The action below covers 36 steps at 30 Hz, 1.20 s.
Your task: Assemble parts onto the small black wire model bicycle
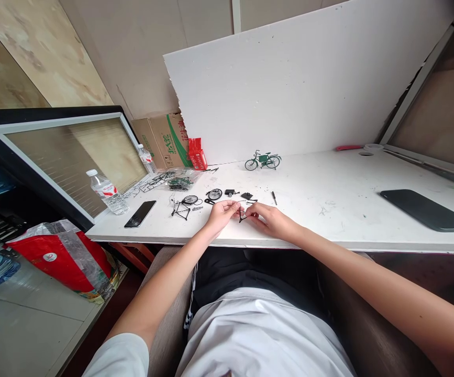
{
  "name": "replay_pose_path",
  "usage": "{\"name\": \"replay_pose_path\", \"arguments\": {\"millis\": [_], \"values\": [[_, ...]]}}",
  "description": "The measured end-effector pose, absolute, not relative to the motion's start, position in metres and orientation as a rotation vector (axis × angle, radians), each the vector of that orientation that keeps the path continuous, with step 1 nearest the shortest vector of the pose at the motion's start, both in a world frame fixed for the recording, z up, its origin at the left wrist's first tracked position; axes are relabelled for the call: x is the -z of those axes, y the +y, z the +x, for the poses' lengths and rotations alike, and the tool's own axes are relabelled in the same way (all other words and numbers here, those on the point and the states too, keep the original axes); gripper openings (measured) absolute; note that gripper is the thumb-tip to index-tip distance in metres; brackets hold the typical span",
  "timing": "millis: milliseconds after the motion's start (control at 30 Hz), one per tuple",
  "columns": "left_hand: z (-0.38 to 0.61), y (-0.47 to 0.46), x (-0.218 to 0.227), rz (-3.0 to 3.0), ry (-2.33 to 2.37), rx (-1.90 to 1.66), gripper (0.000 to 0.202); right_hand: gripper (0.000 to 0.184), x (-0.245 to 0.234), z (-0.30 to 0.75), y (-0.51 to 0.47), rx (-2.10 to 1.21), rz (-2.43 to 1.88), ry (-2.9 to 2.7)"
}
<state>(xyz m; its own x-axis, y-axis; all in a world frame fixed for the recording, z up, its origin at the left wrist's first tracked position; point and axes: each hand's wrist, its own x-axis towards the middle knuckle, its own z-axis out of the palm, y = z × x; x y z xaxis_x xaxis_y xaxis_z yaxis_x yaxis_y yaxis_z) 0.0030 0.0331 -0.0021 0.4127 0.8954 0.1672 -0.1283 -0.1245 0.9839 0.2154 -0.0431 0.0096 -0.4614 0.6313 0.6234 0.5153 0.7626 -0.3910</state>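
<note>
My left hand (223, 214) and my right hand (270, 220) meet over the front part of the white table. Fingers of both are pinched around a small black bicycle part (242, 218), whose exact kind is too small to make out. To the left lie a black toy bicycle frame (180, 211), a spoked wheel (190, 200) and another wheel (214, 195). Just beyond my fingertips are a black block-shaped piece (231, 193) and a flat black piece (246, 196). Farther back, a green model bicycle (263, 160) stands upright.
A clear bag of green parts (180, 182) and thin black part frames (156, 180) lie back left. Nearer are a phone (140, 214) and a water bottle (109, 193). A short dark stick (274, 198) lies right of my hands; a dark flat slab (427, 210) lies far right.
</note>
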Motion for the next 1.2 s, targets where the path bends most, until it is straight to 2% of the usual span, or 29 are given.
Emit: {"name": "replay_pose_path", "arguments": {"millis": [400, 967, 1067, 1200], "values": [[0.006, 0.032, 0.005, 1.397, 0.833, -1.074, 0.041, 0.023, -0.013, 0.214, -0.042, -0.146, -0.846, -2.251], [0.008, 0.025, -0.002, 1.382, 0.875, -1.084, 0.038, 0.019, -0.007, 0.215, -0.038, -0.186, -0.970, -2.215], [0.008, 0.024, -0.005, 1.367, 0.883, -1.083, 0.038, 0.019, -0.010, 0.218, -0.035, -0.116, -0.924, -2.227], [0.007, 0.022, -0.006, 1.355, 0.860, -1.091, 0.039, 0.019, -0.018, 0.214, -0.045, 0.166, -0.826, -2.255]]}}
